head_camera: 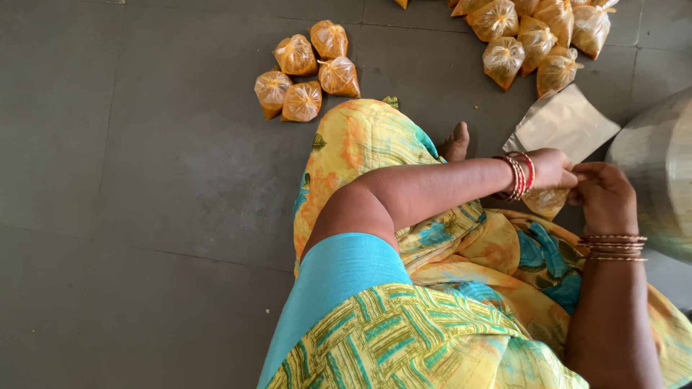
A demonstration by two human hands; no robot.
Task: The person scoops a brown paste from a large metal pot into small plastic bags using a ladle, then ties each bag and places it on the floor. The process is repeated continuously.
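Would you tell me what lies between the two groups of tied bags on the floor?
Only bare grey floor separates the five-bag cluster from the larger pile, seen in the head view.

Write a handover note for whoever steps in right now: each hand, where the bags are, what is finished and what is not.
Left hand: pinching the top of a small clear bag of orange-yellow filling, held above the lap.
Right hand: at the same bag's neck, fingers closed on it.
Done: five filled bags lie tied in a group on the grey floor on the left; a bigger pile of tied bags lies at the top right.
Nearby: a flat empty plastic bag on the floor and a large metal pot at the right edge.
Left: the bag in hand is not yet laid with the others; whether its neck is tied cannot be seen.
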